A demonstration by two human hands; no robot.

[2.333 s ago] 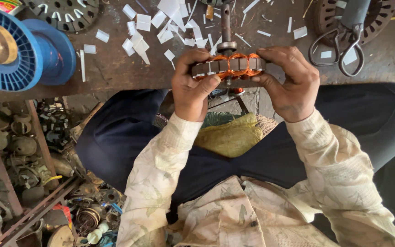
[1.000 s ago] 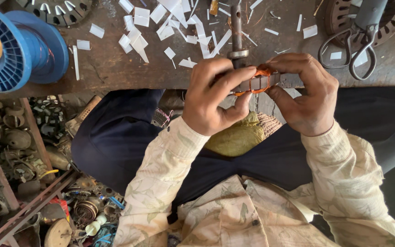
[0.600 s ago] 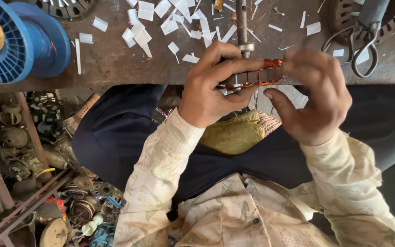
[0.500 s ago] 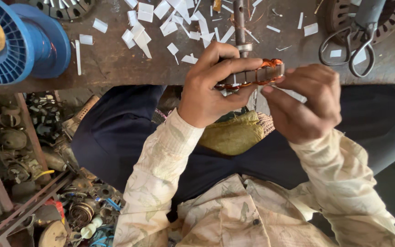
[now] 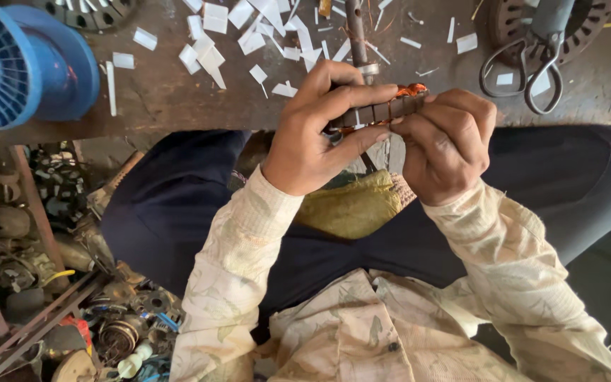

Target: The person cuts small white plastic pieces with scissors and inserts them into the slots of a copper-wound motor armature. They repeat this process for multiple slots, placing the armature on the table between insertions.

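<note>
The motor stator (image 5: 383, 110), a dark ring with copper winding poking out on the right, sits at the near edge of the workbench (image 5: 157, 99), pinched between both hands. The left hand (image 5: 316, 131) is clenched over its top and left side, same as half a second ago. The right hand (image 5: 447, 141) has slid back in and now grips the right end, thumb on the rim. Farther away lie white paper scraps (image 5: 210, 28), a blue wire spool (image 5: 15, 67) at left, scissors (image 5: 532, 56) at right.
</note>
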